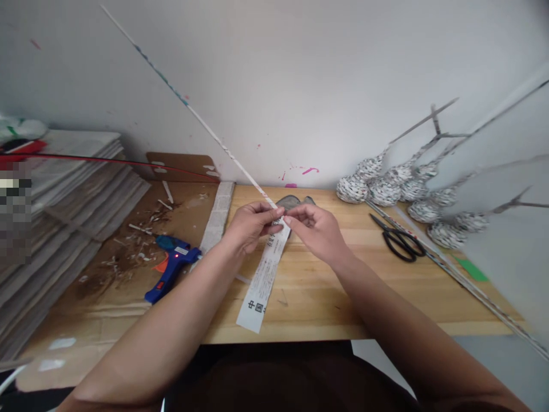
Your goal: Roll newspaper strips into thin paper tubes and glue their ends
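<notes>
My left hand (255, 223) pinches the lower end of a long, thin rolled paper stick (223, 147), which slants up to the far left against the wall. From that same end a flat printed newspaper strip (261, 286) hangs toward the table's front edge, not rolled up. My right hand (315, 229) is close beside the left, its thumb and fingers closed on the newspaper strip where it meets the stick. A grey object (288, 201), partly hidden, lies on the table behind my hands.
A blue glue gun (174, 269) rests on cardboard (124, 280) at left, among paper scraps. Stacked newspapers (55, 229) stand farther left. Right of my hands lie black scissors (401, 243), several woven paper gourds (384, 190) and long paper sticks (463, 280) on the wooden table (317, 303).
</notes>
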{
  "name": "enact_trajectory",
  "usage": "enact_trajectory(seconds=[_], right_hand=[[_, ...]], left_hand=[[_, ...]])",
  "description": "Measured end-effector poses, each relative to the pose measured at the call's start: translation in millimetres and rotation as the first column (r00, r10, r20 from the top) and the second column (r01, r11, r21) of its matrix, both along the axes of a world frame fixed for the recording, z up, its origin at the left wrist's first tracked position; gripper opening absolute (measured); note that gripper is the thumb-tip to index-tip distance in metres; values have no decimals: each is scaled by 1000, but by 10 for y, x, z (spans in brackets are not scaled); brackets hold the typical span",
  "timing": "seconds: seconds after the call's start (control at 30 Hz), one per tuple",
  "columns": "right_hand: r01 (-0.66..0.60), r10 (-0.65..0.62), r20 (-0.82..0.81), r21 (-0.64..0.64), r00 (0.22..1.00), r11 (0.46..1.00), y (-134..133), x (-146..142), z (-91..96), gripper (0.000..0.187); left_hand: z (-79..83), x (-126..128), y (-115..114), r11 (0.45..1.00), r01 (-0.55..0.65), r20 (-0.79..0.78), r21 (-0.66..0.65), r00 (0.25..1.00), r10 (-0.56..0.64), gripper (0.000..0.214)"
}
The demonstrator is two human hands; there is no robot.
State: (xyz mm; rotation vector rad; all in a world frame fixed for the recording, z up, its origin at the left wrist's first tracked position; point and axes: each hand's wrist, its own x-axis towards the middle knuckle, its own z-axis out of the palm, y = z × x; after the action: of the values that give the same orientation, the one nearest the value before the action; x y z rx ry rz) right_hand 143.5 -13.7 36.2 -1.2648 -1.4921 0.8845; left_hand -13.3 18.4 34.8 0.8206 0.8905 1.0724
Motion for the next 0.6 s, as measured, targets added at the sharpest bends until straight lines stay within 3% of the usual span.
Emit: enact_trajectory(seconds=[0.27,0.6], right_hand=[[-16,18,-61,44,998,999,16,20,-122,14],[76,-76,-11,14,997,997,48,45,-195,10]], left_hand=[[-143,73,8,1000,27,-5,-11,1000,-28,39],[-146,95,-11,998,49,-15,-29,999,-50,29]])
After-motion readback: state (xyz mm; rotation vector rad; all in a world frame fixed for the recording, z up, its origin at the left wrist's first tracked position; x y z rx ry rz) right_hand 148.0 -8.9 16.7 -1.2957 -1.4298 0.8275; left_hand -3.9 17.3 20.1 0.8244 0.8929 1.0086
